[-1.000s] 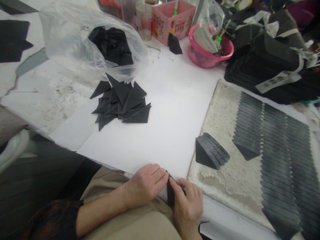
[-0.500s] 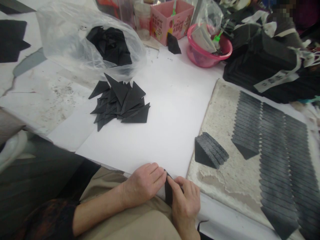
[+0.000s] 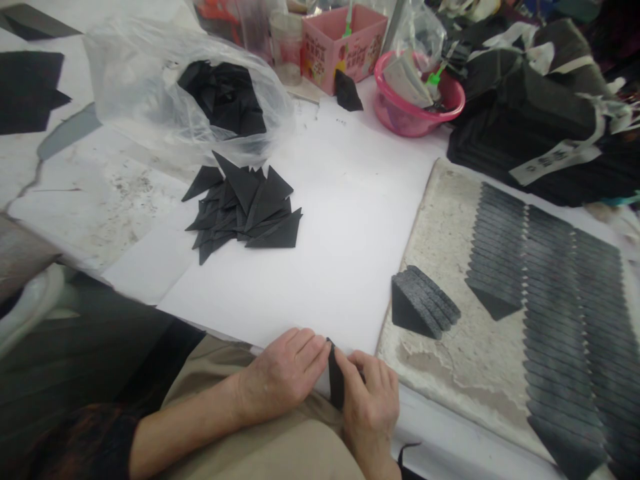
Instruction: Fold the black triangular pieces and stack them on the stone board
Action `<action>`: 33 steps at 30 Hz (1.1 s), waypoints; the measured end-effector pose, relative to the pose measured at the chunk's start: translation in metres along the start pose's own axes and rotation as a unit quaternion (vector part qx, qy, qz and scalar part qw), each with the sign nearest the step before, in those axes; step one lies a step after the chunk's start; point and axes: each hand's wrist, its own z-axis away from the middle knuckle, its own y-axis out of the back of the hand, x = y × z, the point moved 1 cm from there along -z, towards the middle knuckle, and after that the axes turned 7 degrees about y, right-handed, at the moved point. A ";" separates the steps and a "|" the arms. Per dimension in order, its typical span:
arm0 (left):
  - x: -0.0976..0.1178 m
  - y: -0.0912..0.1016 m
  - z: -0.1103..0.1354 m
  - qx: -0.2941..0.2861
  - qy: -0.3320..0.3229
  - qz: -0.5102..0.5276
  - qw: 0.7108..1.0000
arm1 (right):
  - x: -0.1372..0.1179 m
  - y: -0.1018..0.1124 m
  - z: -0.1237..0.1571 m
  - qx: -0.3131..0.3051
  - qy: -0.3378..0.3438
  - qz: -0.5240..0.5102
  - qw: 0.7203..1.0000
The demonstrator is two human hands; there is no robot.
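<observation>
At the table's front edge, my left hand [image 3: 286,367] and my right hand [image 3: 371,400] both pinch a thin black triangular piece [image 3: 336,383]. The left fingertips meet its upper corner, and the right thumb and fingers press its right side. My right hand covers part of the piece. Beyond my hands lies a loose pile of similar black triangular pieces [image 3: 245,210]. To the right, a short fanned stack of pieces with grey speckled edges [image 3: 423,303] rests on a worn pale board [image 3: 450,247].
Long overlapping rows of black pieces [image 3: 555,300] cover the board's right side. A clear plastic bag [image 3: 135,87] of black pieces lies back left. Behind stand a pink box [image 3: 345,50], a pink basin [image 3: 420,120] and tied black bundles [image 3: 525,127].
My hands keep the same grip on the black triangular piece, nearly in place. The whole view has shifted slightly; the pile and rows look unchanged.
</observation>
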 end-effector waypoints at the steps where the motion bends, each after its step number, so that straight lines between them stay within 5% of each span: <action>1: -0.001 0.000 0.000 -0.002 0.004 0.008 1.000 | 0.000 0.000 0.000 0.000 0.001 0.000 1.000; 6: -0.004 0.001 -0.002 0.003 0.029 0.039 0.999 | -0.002 -0.001 -0.002 -0.002 0.001 -0.001 1.000; 18: -0.002 0.003 0.007 -0.045 0.035 -0.079 0.995 | -0.001 -0.001 -0.008 0.022 0.002 -0.055 0.998; 33: -0.029 0.010 0.003 -0.021 -0.049 -0.075 0.996 | -0.010 -0.019 -0.018 0.028 -0.037 -0.050 0.998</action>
